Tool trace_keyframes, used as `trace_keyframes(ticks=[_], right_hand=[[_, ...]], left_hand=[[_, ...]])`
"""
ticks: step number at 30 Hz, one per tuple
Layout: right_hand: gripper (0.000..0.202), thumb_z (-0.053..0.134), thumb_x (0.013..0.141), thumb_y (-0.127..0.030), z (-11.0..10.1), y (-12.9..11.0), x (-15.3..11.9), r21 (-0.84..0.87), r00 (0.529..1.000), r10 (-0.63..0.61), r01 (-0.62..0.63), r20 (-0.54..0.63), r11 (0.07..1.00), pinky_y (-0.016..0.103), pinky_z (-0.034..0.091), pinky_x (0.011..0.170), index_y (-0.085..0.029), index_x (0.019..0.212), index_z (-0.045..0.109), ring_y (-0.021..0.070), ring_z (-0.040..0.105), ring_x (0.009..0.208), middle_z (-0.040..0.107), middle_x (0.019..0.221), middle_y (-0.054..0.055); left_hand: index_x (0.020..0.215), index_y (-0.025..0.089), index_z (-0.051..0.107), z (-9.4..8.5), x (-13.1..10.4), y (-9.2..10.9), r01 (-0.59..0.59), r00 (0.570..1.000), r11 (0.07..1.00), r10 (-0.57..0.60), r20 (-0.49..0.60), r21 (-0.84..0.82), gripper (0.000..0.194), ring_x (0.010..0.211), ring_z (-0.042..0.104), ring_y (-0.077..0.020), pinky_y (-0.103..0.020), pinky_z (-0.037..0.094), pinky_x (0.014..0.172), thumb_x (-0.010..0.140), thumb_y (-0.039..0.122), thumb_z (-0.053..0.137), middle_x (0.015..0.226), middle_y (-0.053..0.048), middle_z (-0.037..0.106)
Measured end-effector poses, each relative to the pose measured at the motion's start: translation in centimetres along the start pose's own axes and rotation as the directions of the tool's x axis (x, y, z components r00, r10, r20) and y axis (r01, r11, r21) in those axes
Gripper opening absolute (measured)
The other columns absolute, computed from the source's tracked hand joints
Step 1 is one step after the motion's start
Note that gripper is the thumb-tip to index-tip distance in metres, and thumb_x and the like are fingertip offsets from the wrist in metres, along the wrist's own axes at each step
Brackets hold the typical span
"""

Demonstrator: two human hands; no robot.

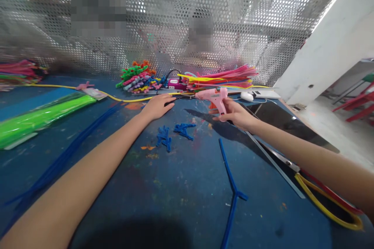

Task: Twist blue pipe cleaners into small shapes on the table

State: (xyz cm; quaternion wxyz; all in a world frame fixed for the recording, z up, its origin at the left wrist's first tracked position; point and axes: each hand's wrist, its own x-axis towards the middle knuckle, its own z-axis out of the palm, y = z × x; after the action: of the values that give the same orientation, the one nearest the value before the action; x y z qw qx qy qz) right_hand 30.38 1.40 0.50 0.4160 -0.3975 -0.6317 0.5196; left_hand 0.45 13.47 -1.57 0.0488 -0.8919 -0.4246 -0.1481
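A pink hot glue gun (210, 96) is in my right hand (236, 114), which is wrapped round its handle. Its nozzle points left, above the blue table. My left hand (157, 107) lies on the tabletop close to the yellow cable, fingers stretched forward and thumb apart; no object shows in it. Between and below the hands are two small clusters of short blue pipe cleaner pieces (164, 138). Nearer to me, a long blue pipe cleaner (230, 171) has a short branch part-way along it.
Scissors (330, 202) with red and yellow handles and a glue stick (276, 165) lie under my right forearm. Bundled pipe cleaners (222, 77) line the perforated metal screen (163, 15). Left are a green wrapped pack (49, 116), long blue pipe cleaners (70, 149) and a yellow cable (117, 99).
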Motion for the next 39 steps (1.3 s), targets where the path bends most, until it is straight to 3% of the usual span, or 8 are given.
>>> trace_keyframes(ticks=[5, 10, 15, 22, 28, 31, 35, 39], right_hand=[[0.058, 0.054, 0.06, -0.01, 0.3, 1.9, 0.9, -0.449, 0.993, -0.079, 0.034, -0.083, 0.893, 0.045, 0.042, 0.092, -0.017, 0.117, 0.048, 0.0269, 0.054, 0.107, 0.057, 0.118, 0.009], [0.06, 0.05, 0.062, -0.011, 0.7, 1.9, 0.9, -0.656, 0.989, -0.063, -0.044, -0.137, 0.753, 0.043, 0.037, 0.096, -0.017, 0.121, 0.048, 0.0271, 0.049, 0.112, 0.053, 0.125, 0.009], [0.045, 0.051, 0.068, -0.017, 0.5, 1.4, 0.2, -0.771, 0.987, -0.074, -0.063, -0.142, 0.634, 0.043, 0.041, 0.089, -0.019, 0.112, 0.054, 0.0263, 0.054, 0.099, 0.058, 0.114, 0.01], [0.035, 0.055, 0.076, -0.028, -0.3, 0.2, -2.7, -0.759, 0.957, -0.251, 0.056, -0.144, 0.649, 0.043, 0.043, 0.087, -0.019, 0.11, 0.054, 0.0259, 0.054, 0.102, 0.058, 0.111, 0.011], [0.023, 0.049, 0.081, -0.016, 2.4, -2.2, -9.1, -0.791, 0.958, -0.259, 0.252, 0.122, 0.558, 0.04, 0.043, 0.09, -0.02, 0.102, 0.056, 0.0214, 0.053, 0.102, 0.058, 0.105, 0.009], [0.023, 0.046, 0.086, -0.021, 4.5, -2.2, -12.0, -0.787, 0.957, -0.177, 0.291, 0.231, 0.544, 0.041, 0.043, 0.093, -0.021, 0.107, 0.055, 0.0213, 0.051, 0.106, 0.056, 0.111, 0.01], [0.023, 0.044, 0.089, -0.025, 5.9, -1.7, -13.9, -0.777, 0.946, -0.136, 0.319, 0.293, 0.543, 0.041, 0.042, 0.094, -0.02, 0.108, 0.056, 0.0218, 0.049, 0.109, 0.055, 0.115, 0.011], [0.025, 0.042, 0.09, -0.022, 5.4, -1.9, -14.5, -0.741, 0.921, -0.143, 0.378, 0.363, 0.554, 0.04, 0.04, 0.097, -0.022, 0.111, 0.056, 0.0211, 0.047, 0.114, 0.053, 0.119, 0.01]], left_hand=[[0.123, 0.018, 0.056, 0.0, -0.1, 0.1, -0.005, 1.0, 1.0, 0.005, -0.004, 0.011, 0.045, 0.121, 0.047, -0.0196, -0.035, 0.033, 0.105, 0.089, 0.036, 0.034, 0.13, -0.007, 0.054], [0.12, 0.015, 0.058, -0.1, -0.1, 0.3, -0.005, 1.0, 1.0, 0.005, -0.011, 0.026, 0.043, 0.12, 0.048, -0.0206, -0.035, 0.033, 0.105, 0.088, 0.031, 0.034, 0.127, -0.008, 0.056], [0.109, 0.013, 0.064, -0.6, -0.6, 1.1, 0.014, 0.998, 0.999, -0.011, -0.069, 0.033, 0.042, 0.117, 0.049, -0.0216, -0.037, 0.035, 0.103, 0.089, 0.029, 0.031, 0.12, -0.009, 0.061], [0.099, 0.017, 0.067, -2.9, -3.0, 4.6, 0.004, 0.986, 0.992, -0.025, -0.164, -0.124, 0.036, 0.108, 0.053, -0.0205, -0.037, 0.038, 0.099, 0.089, 0.035, 0.038, 0.112, -0.007, 0.063], [0.124, 0.021, 0.052, -4.6, -7.3, 8.6, -0.086, 0.993, 0.94, 0.107, 0.044, -0.329, 0.046, 0.121, 0.045, -0.0191, -0.037, 0.033, 0.105, 0.092, 0.046, 0.031, 0.13, -0.005, 0.053], [0.133, 0.03, 0.042, -4.7, -9.2, 9.9, -0.173, 0.949, 0.96, 0.222, 0.225, -0.219, 0.049, 0.133, 0.029, -0.0248, -0.048, 0.02, 0.109, 0.089, 0.051, 0.036, 0.145, -0.004, 0.036], [0.137, 0.04, 0.03, -5.2, -10.7, 11.5, -0.32, 0.884, 0.929, 0.363, 0.295, -0.183, 0.052, 0.139, 0.009, -0.0306, -0.062, 0.002, 0.106, 0.087, 0.052, 0.039, 0.15, -0.001, 0.021], [0.142, 0.037, 0.017, -5.7, -11.2, 12.3, -0.395, 0.833, 0.886, 0.457, 0.313, -0.241, 0.06, 0.137, 0.019, -0.0264, -0.058, -0.002, 0.108, 0.088, 0.051, 0.039, 0.148, -0.003, 0.028]])
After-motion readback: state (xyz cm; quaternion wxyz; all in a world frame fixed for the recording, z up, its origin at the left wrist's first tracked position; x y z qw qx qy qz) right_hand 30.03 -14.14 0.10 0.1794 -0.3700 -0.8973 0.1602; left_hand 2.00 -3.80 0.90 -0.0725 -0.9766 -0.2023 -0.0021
